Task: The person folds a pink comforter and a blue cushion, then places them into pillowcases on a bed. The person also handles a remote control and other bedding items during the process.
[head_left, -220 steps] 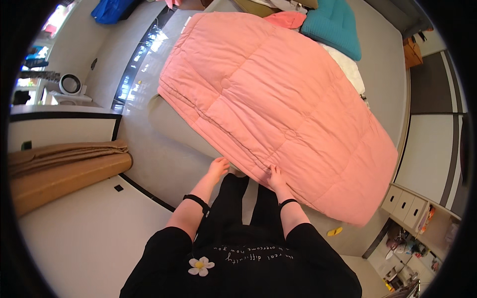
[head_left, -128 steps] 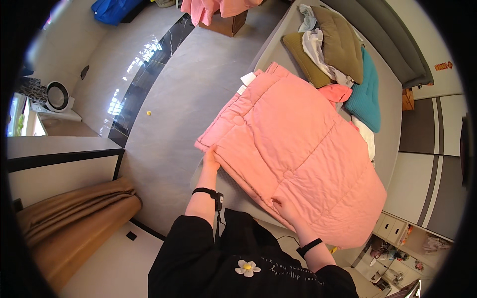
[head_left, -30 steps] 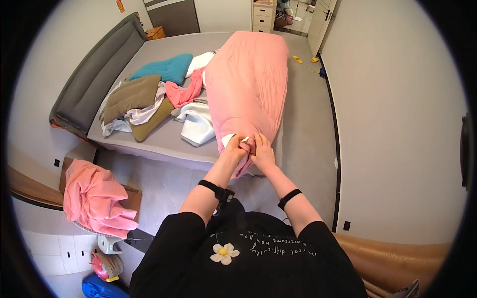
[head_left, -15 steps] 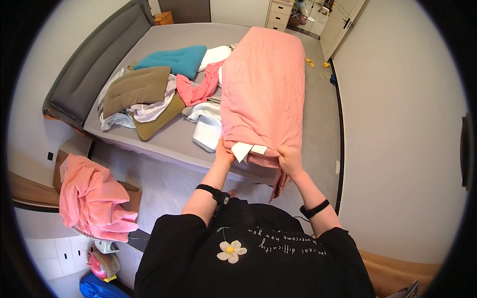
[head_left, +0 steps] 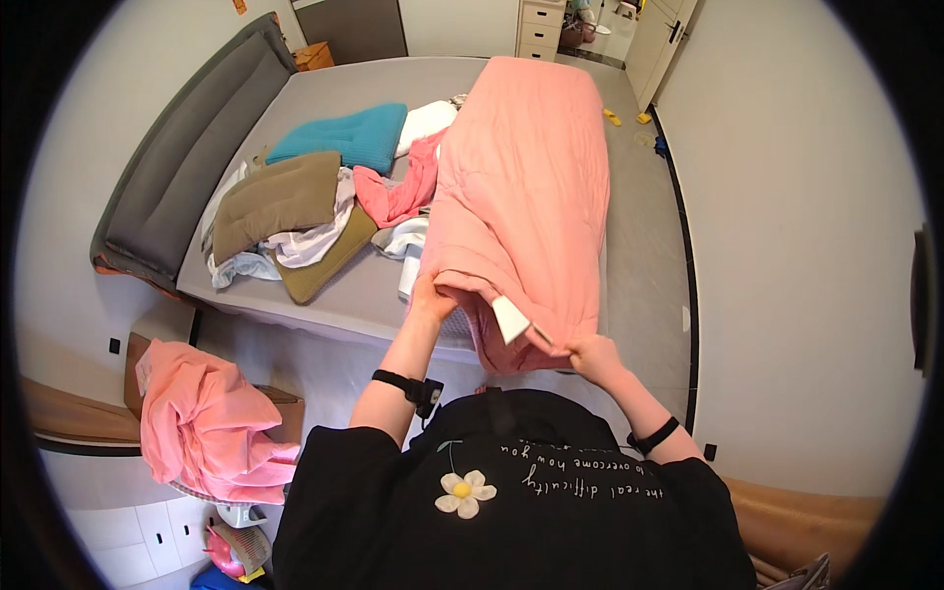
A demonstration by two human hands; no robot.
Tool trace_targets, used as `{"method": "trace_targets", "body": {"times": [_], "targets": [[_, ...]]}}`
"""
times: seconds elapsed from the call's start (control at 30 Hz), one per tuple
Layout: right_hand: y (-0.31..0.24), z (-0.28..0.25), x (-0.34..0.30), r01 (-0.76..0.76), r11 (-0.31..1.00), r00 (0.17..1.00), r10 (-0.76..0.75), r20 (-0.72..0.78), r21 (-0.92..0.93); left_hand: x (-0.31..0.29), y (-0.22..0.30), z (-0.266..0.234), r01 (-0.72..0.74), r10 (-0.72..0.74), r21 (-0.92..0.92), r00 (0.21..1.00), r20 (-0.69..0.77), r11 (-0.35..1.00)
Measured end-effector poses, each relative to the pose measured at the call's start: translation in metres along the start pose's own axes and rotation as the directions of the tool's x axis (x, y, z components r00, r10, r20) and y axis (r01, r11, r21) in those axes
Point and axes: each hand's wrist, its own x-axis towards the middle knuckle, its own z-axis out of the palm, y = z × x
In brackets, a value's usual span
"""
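Observation:
A long pink quilt lies along the right side of the bed, its near end lifted and sagging between my two hands. My left hand is closed on the near left corner of the quilt. On the other side, my right hand pinches its near right edge, a little lower and closer to me. A white label hangs from the edge between the hands. Left of the quilt, white cloth is partly covered by it.
On the grey bed lie a teal pillow, a brown pillow, an olive pillow and a rumpled pink cloth. More pink fabric is heaped at lower left. A wall runs along the right.
Both hands have spread apart, the right moving right and toward me. The quilt's near end has widened and now covers more of the white cloth. The view has shifted slightly.

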Motion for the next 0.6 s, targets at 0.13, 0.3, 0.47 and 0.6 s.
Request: {"method": "trace_targets", "body": {"times": [0.13,0.3,0.47,0.6], "targets": [[-0.014,0.02,0.02,-0.097,0.982,0.982,0.067,0.177,0.162,-0.017,-0.04,0.088,-0.071,0.09,0.187,0.991,-0.097,0.98],[-0.081,0.031,0.099,0.158,0.94,0.866,0.015,-0.5,0.302,-0.028,-0.059,0.128,-0.043,0.053,0.126,0.995,-0.081,0.991],[-0.09,0.029,0.125,0.078,0.925,0.839,0.141,-0.525,0.372,-0.054,-0.044,0.158,-0.086,0.079,0.343,0.996,0.035,0.935],[-0.121,0.0,0.105,0.164,0.969,0.859,-0.048,-0.51,0.184,-0.046,0.004,0.13,-0.14,0.246,0.283,0.89,-0.385,0.949]]}}
